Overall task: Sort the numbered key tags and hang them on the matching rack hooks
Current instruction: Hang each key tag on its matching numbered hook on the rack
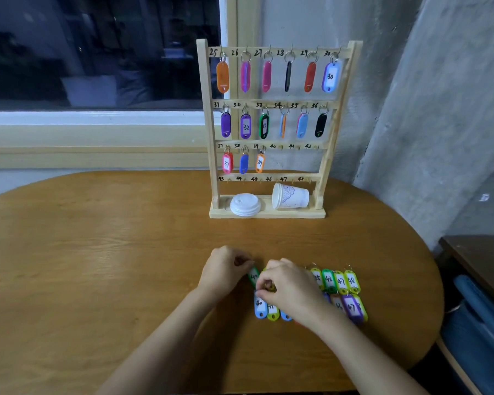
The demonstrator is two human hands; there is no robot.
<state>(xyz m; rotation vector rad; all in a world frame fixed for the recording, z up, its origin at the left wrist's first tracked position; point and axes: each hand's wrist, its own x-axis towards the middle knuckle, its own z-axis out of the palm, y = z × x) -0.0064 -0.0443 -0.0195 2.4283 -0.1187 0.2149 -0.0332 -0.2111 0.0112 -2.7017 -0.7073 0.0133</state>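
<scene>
A green key tag (253, 276) is seen tilted near the front of the tabletop (97, 252), between the two hands. Its upper end is pinched by the curled fingers of the left hand (226, 269). The right hand (291, 289) is curled at its lower end, though whether anything is gripped there cannot be told. Loose tags (340, 280) are laid in two rows beside and under the right hand. Behind them the wooden rack (208, 124) is stood upright, with tags hung on hooks 25 to 39. A paper cup (291, 196) is laid on its side on the rack's base, near a stack of white lids (245, 204).
</scene>
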